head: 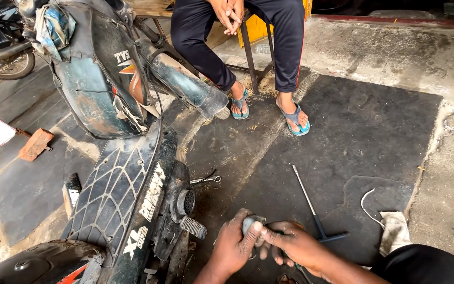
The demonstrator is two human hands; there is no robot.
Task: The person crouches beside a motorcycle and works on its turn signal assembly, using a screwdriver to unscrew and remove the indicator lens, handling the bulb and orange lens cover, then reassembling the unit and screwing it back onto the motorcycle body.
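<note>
Low over the dark rubber floor mat [374,131], near its front edge, both hands are closed on one small grey metal part [252,224]: the left hand [232,247] wraps it from below with the thumb on top, and the right hand [295,244] pinches its side. A long T-handled wrench [311,208] lies on the mat just beside the right hand, a white rag [395,231] rests at the mat's right edge, and a worn moped [127,173] stands along its left side. No containers are visible.
</note>
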